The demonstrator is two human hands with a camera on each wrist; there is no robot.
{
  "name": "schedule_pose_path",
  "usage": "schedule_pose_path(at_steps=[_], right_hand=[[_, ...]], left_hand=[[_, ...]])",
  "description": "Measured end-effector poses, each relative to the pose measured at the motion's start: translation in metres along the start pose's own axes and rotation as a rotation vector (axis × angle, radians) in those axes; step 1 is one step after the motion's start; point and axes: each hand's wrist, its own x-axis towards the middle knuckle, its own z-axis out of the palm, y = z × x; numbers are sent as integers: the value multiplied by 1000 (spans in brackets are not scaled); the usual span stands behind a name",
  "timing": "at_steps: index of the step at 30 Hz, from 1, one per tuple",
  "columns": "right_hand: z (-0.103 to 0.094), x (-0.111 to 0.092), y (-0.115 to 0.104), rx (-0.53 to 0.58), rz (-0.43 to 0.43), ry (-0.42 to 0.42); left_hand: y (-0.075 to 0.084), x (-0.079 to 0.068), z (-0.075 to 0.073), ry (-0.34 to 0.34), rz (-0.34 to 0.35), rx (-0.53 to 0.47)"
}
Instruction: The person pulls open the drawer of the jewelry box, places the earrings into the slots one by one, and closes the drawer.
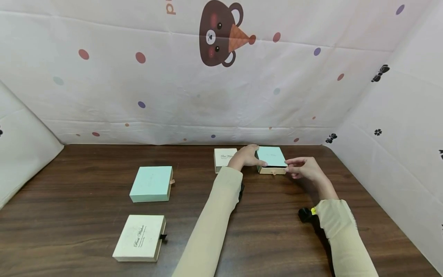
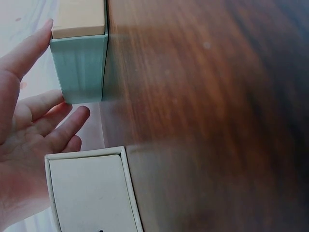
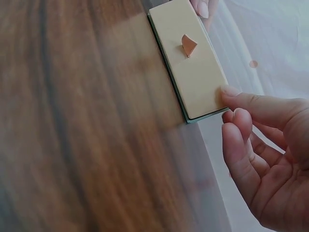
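Note:
A mint-green drawer box point(image 1: 271, 156) lies lid up at the back right, its cream drawer front point(image 3: 193, 67) with a small ribbon tab facing the person. My left hand point(image 1: 248, 156) holds its left side, the thumb at the near corner and the fingertips at the far one. At the near right corner, my right hand point(image 1: 304, 168) pinches the box, thumb tip on the drawer front and curled fingers against the side. Just left, a small cream box point(image 1: 221, 157) is partly covered by my left hand and sleeve.
At the left, another mint-green box point(image 1: 152, 184) lies behind a cream box point(image 1: 140, 236) with a black tab. Under everything is a dark wood-grain table point(image 1: 69, 223). A white printed cloth point(image 1: 173, 92) hangs behind it and along both sides.

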Motion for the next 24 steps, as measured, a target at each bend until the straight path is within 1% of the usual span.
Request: schedule_pose_path(at_steps=[11,15,24], right_hand=[[1,4,2,-1,-24,31],[3,4,2,3,-19,36],[6,3,-1,-20,-37,41]], left_hand=[[2,-1,0,14,-9,-1],[2,-1,0,17,-11,-1],[1,-2,1,15,-18,-17]])
